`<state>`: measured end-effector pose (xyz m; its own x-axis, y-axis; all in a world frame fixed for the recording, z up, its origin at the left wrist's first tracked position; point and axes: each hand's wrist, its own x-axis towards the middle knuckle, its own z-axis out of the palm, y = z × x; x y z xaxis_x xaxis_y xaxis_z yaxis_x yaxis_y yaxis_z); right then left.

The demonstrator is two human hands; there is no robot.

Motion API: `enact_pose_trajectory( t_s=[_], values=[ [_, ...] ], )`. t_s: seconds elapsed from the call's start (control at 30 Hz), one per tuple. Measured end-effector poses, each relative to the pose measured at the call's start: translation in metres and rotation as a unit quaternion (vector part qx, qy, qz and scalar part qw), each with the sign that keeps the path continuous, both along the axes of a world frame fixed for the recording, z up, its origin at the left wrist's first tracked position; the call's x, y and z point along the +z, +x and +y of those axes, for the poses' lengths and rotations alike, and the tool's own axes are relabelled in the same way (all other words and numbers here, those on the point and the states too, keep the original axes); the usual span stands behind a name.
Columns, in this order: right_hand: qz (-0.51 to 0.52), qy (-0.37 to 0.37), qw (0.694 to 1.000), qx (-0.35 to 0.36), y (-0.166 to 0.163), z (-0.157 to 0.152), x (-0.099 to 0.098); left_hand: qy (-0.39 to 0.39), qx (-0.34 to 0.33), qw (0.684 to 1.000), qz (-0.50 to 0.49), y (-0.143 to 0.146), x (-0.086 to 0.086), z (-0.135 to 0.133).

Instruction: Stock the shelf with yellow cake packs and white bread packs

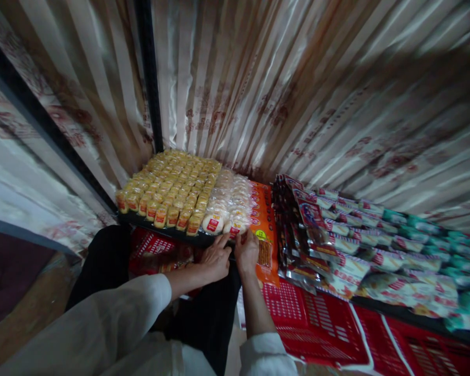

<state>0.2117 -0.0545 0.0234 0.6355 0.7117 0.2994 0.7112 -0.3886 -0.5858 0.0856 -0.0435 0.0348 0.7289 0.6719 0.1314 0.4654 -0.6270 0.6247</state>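
Note:
My left hand [216, 258] and my right hand [247, 253] meet at the front edge of the shelf, fingers bent and closed. Between their fingertips sits a wrapped round white cake [233, 230] with a red label, at the front of its row; both hands seem to grip its lower edge. Another wrapped white cake [213, 223] lies just left of it. Further left, small yellow wrapped cakes [176, 188] stand in tight rows. Beside my right hand is an orange packet [263, 230]. My fingertips are partly hidden.
Dark packets [293, 230], white-and-red bags [348, 243] and green bags [460, 263] fill the shelf to the right. Red baskets [317, 318] stand below, another red basket [144, 250] at left. Pleated curtains [235, 78] and a dark post [149, 73] rise behind.

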Motion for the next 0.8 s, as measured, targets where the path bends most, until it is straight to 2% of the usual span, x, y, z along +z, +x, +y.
enact_pose_trajectory(
  t_s=[0.2,0.37,0.53,0.6,0.67,0.7,0.8],
  values=[
    [0.015,-0.021,1.0,-0.007,-0.001,0.005,-0.005,0.003,0.0,0.999,0.036,0.003,0.003,0.002],
    [0.033,-0.008,0.999,-0.001,-0.005,0.004,0.001,0.001,0.0,1.0,0.003,0.0,0.004,0.0],
    [0.04,0.072,0.997,-0.003,-0.033,-0.016,0.016,-0.005,-0.02,0.998,-0.062,-0.029,-0.001,-0.005],
    [0.07,0.102,0.992,0.029,-0.05,-0.03,0.015,-0.044,-0.033,0.997,-0.062,-0.051,-0.011,-0.009],
    [0.107,0.105,0.986,0.078,-0.069,-0.043,0.007,-0.132,-0.018,0.99,-0.047,-0.075,-0.027,-0.011],
    [0.126,0.093,0.982,0.108,-0.079,-0.047,0.001,-0.204,0.006,0.978,-0.035,-0.087,-0.037,-0.011],
    [0.183,0.008,0.959,0.215,-0.104,-0.051,-0.024,-0.277,0.077,0.958,-0.013,-0.119,-0.067,-0.002]
  ],
)
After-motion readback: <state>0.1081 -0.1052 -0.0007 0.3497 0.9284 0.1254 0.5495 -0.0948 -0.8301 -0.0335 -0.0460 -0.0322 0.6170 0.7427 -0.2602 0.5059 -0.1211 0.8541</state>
